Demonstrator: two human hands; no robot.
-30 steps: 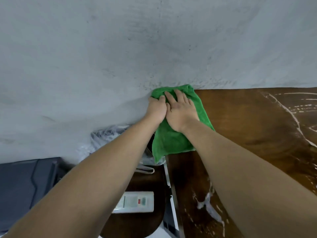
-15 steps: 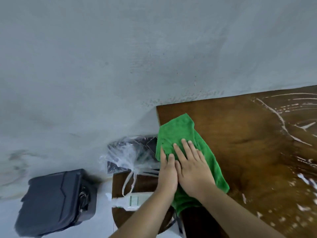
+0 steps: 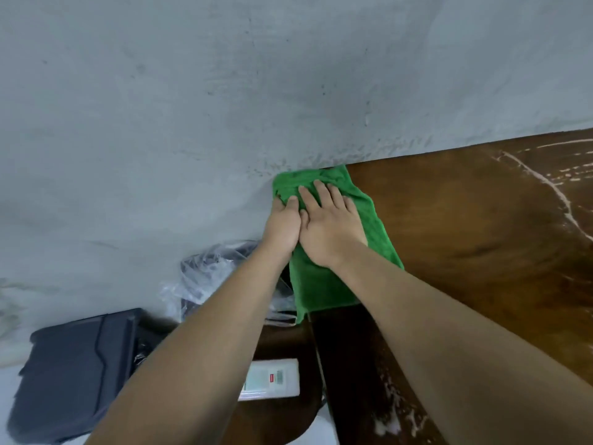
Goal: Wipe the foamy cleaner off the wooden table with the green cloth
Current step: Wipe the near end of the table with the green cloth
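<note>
The green cloth (image 3: 324,284) lies over the far left corner of the dark wooden table (image 3: 465,226), against the grey wall, with its near end hanging past the table's left edge. Side by side, both hands press on it. My left hand (image 3: 282,224) sits at the cloth's left edge with fingers curled into the fabric. My right hand (image 3: 329,224) lies flat, fingers spread toward the wall. White foamy streaks (image 3: 555,191) remain at the far right of the table, and foam blobs (image 3: 390,422) lie near the front left edge.
The grey wall (image 3: 224,91) runs along the table's far side. Left of the table a lower round wooden surface (image 3: 285,345) holds a white bottle (image 3: 272,379) lying down. A clear plastic bag (image 3: 208,274) and a dark bin (image 3: 77,370) stand beside it.
Both hands have pushed the cloth away from me, from partway down the left edge back up into the far corner against the wall.
</note>
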